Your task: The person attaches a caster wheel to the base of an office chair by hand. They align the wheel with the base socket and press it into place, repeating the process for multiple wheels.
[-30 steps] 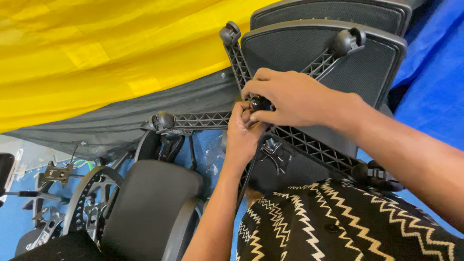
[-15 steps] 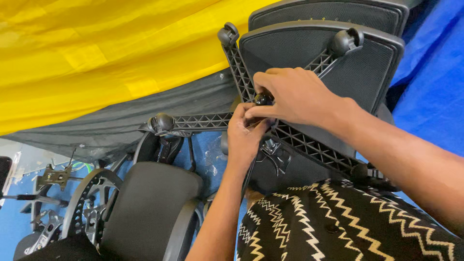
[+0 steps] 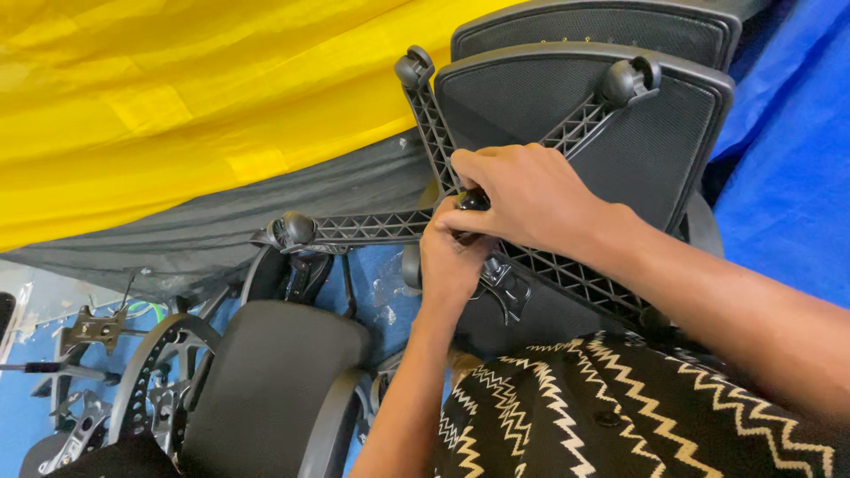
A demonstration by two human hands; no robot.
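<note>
Change since a second ago: my right hand (image 3: 522,199) is sitting slightly lower and further over the hub; my left hand (image 3: 452,261) is staying pressed up beneath it. The chair parts are lying as they lay.

Item: five-star chair base (image 3: 381,226), black ribbed plastic, lying inverted across my lap and against a mesh seat back (image 3: 620,142).
- Hub (image 3: 471,200): a small dark knob-like part is showing between my two hands. It is lying at about 9 o'clock from my right knuckles and at 12 o'clock from my left fingertips, touching both.
- Arms are radiating from the hub toward 9 o'clock, 11 o'clock, 1 o'clock and 4 o'clock, three ending in casters; caster (image 3: 292,228) is capping the 9 o'clock arm.
- Long axis of the hub part: I cannot tell, as my hands are hiding it.

Right hand: curling over the hub from 3 o'clock, fingers clenched on the dark part.
Left hand: reaching up from 6 o'clock, fingers pinching the same part from below. Neither hand is nearer; both are on it.

Adjacent: padded seat cushion (image 3: 274,381) at 7 o'clock; yellow tarpaulin (image 3: 177,97) at 10 o'clock.
</note>
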